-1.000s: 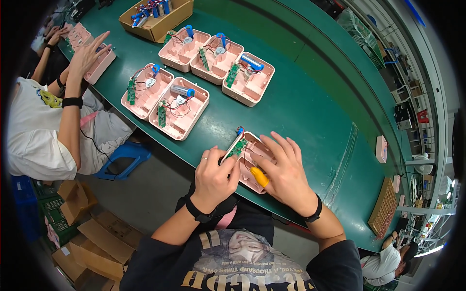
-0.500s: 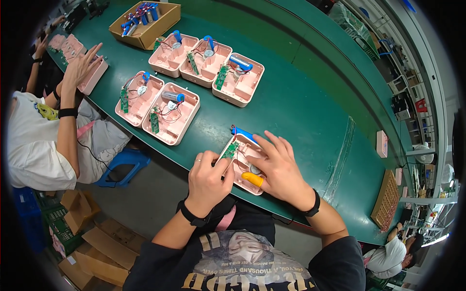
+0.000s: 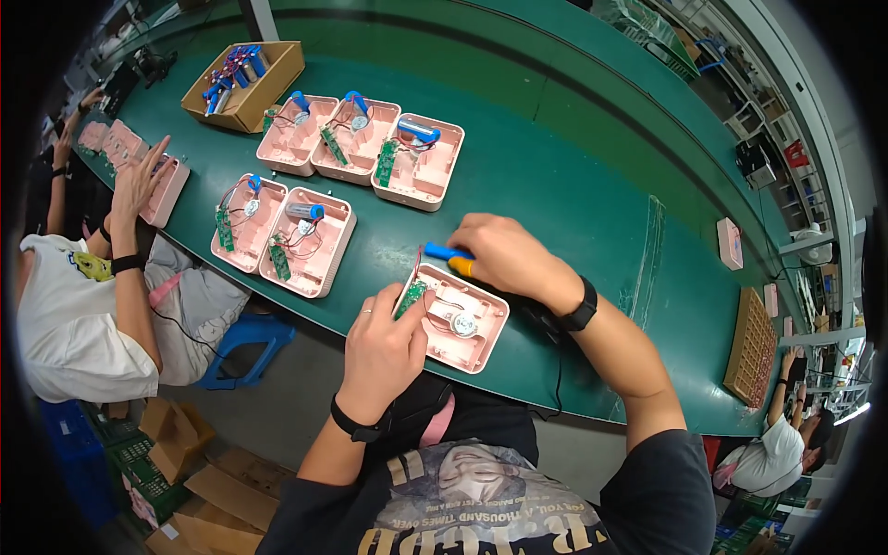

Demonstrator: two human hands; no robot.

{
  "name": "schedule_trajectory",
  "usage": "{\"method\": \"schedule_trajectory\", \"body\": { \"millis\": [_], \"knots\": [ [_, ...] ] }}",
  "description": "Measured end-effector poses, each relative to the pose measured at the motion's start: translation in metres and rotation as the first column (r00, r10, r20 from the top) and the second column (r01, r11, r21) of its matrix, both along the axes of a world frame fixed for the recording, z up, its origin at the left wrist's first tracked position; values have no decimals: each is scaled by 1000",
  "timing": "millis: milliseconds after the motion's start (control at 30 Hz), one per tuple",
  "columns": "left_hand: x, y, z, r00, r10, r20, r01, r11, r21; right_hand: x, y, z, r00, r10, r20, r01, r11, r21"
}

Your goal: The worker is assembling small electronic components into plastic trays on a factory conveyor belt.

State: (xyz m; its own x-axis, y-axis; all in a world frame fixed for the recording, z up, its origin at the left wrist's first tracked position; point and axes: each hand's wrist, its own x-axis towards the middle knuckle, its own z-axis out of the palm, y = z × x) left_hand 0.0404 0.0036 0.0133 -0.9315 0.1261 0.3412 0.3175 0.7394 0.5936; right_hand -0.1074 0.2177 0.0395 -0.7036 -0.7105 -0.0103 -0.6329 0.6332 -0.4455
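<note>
I now have the right hand (image 3: pixel 513 257) clear of the pink housing (image 3: pixel 484 309), no longer spread over it, its fingers closed on the blue cylindrical battery (image 3: pixel 443 252) just beyond the far rim. With that hand away, I see the round silver disc (image 3: pixel 463 324) inside uncovered.

The housing at lower centre is plain pale pink, matching the rows of housings at upper centre. Its circuit board (image 3: pixel 413 294) is green, its round disc (image 3: pixel 463 323) silver, and the cell (image 3: pixel 441 251) above it bright blue. The finger cover (image 3: pixel 461 266) is orange-yellow. The tabletop (image 3: pixel 564 213) is dark green. The shirt (image 3: pixel 666 490) at lower edge is black with a grey-and-gold print; the stool (image 3: pixel 248 347) at lower left is blue.
</note>
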Motion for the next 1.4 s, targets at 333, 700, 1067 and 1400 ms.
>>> {"method": "schedule_trajectory", "body": {
  "millis": [333, 700, 1067, 1400],
  "knots": [
    [-3, -3, -5, 1000, -17, 18, 16, 999, 34, 74, 14, 40, 996, -80, 39, 85, 987, -136],
    [-5, -5, -6, 1000, -17, -12, 18, 998, 57, 81, 3, 31, 990, -41, -132, 43, 999, 10],
    [-38, -15, 42, 981, -34, -190, 51, 995, 88, 101, 31, 36, 984, -146, -100, 136, 985, -103],
    [-54, -9, 24, 992, -95, 86, 95, 995, 4, 110, 23, 26, 966, -246, -80, 226, 954, -198]
  ]
}}
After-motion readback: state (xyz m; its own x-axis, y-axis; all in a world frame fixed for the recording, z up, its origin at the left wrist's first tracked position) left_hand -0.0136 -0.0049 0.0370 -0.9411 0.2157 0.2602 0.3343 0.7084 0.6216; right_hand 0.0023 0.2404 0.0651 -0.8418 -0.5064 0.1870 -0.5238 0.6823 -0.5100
